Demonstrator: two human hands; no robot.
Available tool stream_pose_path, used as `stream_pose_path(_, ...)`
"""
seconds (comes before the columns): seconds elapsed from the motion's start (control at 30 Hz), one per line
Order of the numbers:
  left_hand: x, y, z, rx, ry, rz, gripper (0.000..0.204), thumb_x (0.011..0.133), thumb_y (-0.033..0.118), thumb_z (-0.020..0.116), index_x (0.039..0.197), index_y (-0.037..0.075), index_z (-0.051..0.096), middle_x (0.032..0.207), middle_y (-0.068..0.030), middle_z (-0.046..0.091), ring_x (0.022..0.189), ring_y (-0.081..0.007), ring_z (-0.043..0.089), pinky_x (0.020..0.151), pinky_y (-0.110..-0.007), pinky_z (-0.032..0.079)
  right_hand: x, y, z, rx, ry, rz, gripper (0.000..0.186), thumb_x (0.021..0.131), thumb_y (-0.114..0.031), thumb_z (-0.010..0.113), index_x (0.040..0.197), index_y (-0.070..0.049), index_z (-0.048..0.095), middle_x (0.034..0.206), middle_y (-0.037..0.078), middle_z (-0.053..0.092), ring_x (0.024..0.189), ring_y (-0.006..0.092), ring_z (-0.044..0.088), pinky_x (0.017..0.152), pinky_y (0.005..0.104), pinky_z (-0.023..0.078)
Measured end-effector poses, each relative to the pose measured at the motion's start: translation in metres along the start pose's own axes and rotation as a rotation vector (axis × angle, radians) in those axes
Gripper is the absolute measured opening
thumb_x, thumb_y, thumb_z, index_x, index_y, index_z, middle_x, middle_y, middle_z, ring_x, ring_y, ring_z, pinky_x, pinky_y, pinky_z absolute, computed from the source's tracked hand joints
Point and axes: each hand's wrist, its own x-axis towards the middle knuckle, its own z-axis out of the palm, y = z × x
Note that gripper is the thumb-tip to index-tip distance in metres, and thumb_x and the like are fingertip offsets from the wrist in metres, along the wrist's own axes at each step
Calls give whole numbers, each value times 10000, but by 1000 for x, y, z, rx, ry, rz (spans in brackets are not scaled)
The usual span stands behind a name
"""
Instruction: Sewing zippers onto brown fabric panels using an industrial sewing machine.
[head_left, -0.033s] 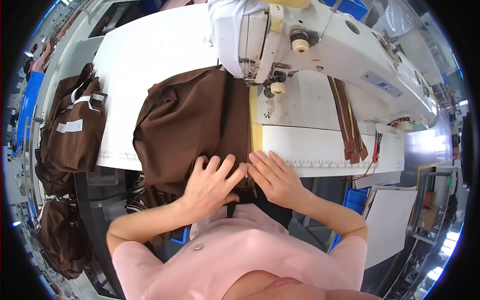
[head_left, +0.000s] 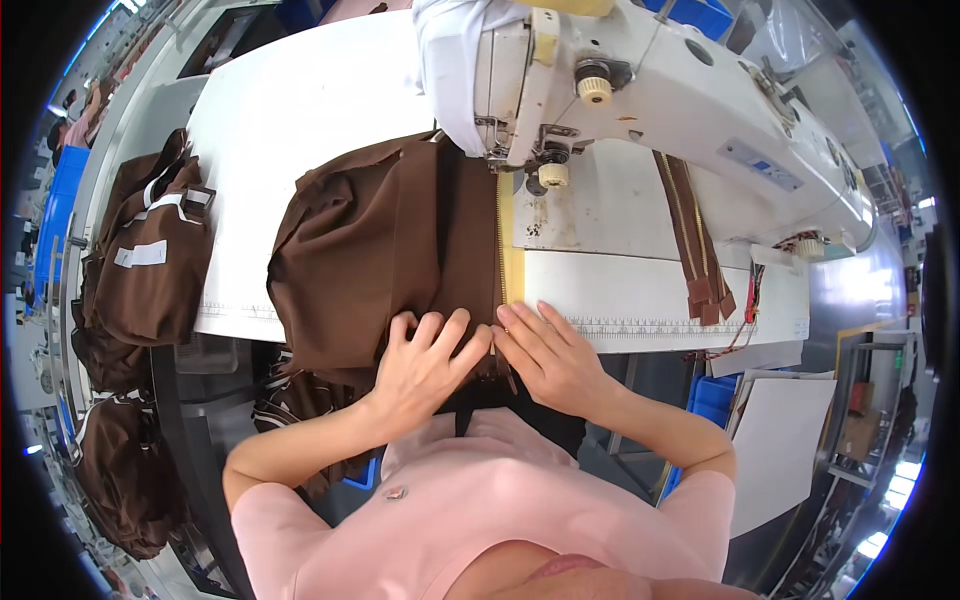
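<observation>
A brown garment piece (head_left: 345, 240) lies on the white sewing table, its straight right side running up under the sewing machine's head (head_left: 530, 130). Along that side is a zipper (head_left: 503, 260) with gold-coloured teeth, beside a strip of yellow material (head_left: 513, 225). My left hand (head_left: 425, 365) grips the near part of the garment with bent fingers, just left of the zipper. My right hand (head_left: 550, 355) rests with fingers stretched out, its fingertips on the zipper's near end and touching close to my left fingers. Its thumb is hidden. The needle area is partly covered.
Loose brown zippers (head_left: 690, 240) lie on the table at the right. Brown garment pieces (head_left: 155, 265) with white labels are heaped at the left. White cloth (head_left: 445, 60) hangs on the machine. Beyond the right table edge stand white boards (head_left: 785, 440).
The garment's fold at the middle has shifted slightly left and its surface lies a little flatter. My left forearm has moved slightly right; both hands otherwise keep their places.
</observation>
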Motion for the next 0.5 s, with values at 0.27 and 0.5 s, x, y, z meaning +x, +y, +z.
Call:
stream_pose_path(0.27, 26, -57, -63, -322, 287, -322, 204, 652, 50, 672, 852, 12, 655, 809, -75, 629, 743, -225, 632, 649, -315, 506, 0, 13, 2, 39, 132, -210, 268, 783, -153, 613, 1001, -1, 652, 1073, 134, 644, 1046, 263, 612, 917, 364, 482)
stream_pose_path(0.5, 4, -27, -12, -377, 35, 309, 234, 634, 85, 613, 848, -6, 641, 734, -37, 551, 704, -170, 580, 656, -277, 484, 14, 7, -9, 79, 104, -283, 216, 785, -151, 609, 916, 13, 660, 955, 138, 668, 948, 271, 646, 721, 289, 490)
